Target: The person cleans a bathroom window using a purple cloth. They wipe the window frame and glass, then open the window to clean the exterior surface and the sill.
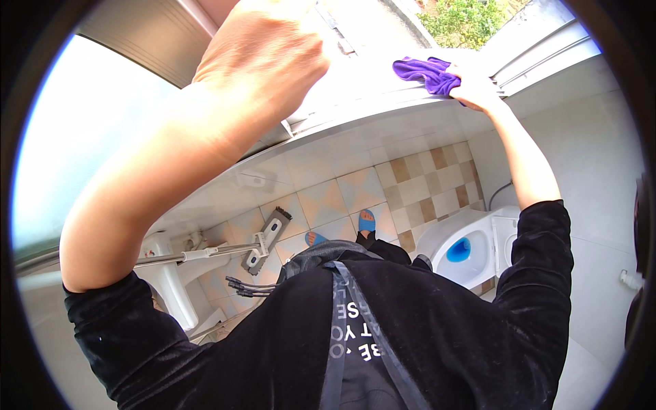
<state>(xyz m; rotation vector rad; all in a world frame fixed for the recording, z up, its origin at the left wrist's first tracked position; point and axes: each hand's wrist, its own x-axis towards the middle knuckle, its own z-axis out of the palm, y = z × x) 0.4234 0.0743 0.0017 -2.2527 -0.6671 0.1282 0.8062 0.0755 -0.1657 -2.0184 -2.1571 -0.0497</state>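
My right hand [470, 91] grips a bunched purple cloth [429, 75] at the right part of the window's lower frame [353, 111]. Part of the cloth spreads left from my fingers over the bright sill. High at the left, close to the camera, is my left hand [269, 54], its back towards me and its fingers bent out of sight. Beside it runs the grey window frame upright [138, 38]; whether my fingers hold it is hidden.
Below the window stands a white toilet [464, 256] with blue water, lid up. A flat mop [267, 240] rests on the tiled floor [323, 202], its pole slanting left past a white washbasin [171, 289]. Blue slippers [367, 222] are on my feet. Greenery [464, 23] shows outside.
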